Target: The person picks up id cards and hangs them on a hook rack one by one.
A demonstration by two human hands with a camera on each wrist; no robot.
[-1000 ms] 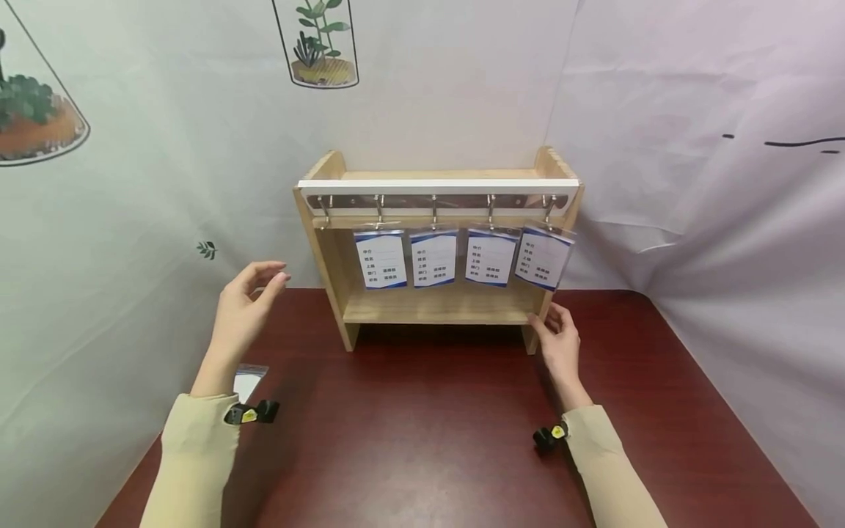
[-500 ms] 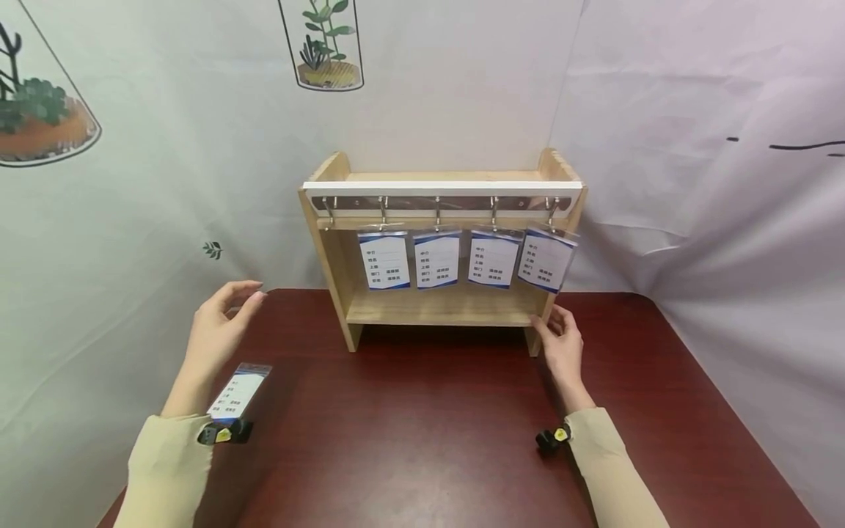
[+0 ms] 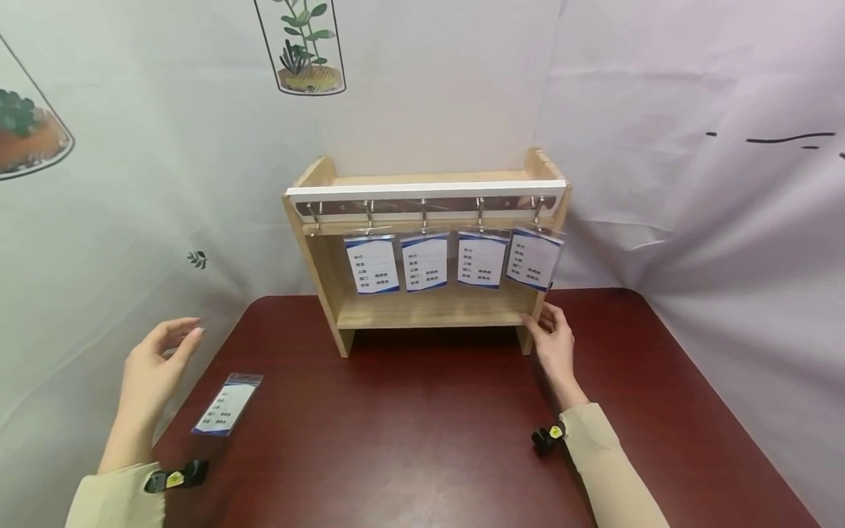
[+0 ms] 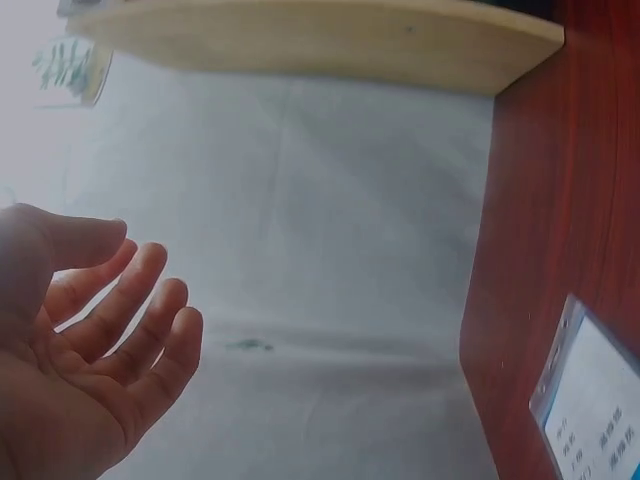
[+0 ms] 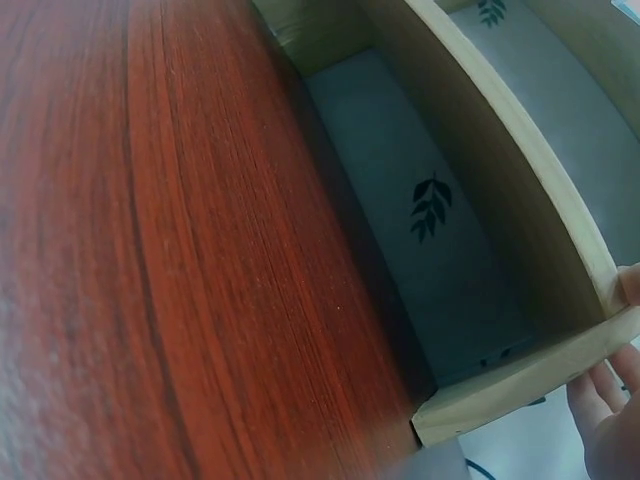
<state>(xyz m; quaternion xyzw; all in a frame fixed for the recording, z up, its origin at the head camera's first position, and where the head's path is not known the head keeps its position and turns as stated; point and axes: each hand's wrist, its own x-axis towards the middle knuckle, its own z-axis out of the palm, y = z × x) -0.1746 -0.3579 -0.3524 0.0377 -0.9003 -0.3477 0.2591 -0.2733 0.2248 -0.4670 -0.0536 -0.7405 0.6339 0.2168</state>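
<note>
In the head view, my left hand (image 3: 155, 367) hovers over the table's left side with fingers loosely bent and nothing between them. To its right, a clear-sleeved name badge (image 3: 227, 405) lies flat on the table; its top end also shows in the left wrist view. My right hand (image 3: 554, 345) grips the right side panel of a wooden shelf (image 3: 429, 317), thumb inside and fingers outside, as the right wrist view shows. Several badges (image 3: 425, 260) hang in a row from metal hooks (image 3: 425, 213) along the shelf's white front rail, the rightmost one tilted.
The shelf stands at the back of a dark red table (image 3: 409, 433). A pale cloth backdrop (image 3: 429, 103) with printed plants closes off the back and both sides. Near the shelf's left panel, the leftmost hook (image 3: 313, 218) juts forward.
My left hand has moved left and down, away from the shelf, uncovering the badge on the table. My right hand keeps its grip on the side panel. The head view has shifted slightly.
</note>
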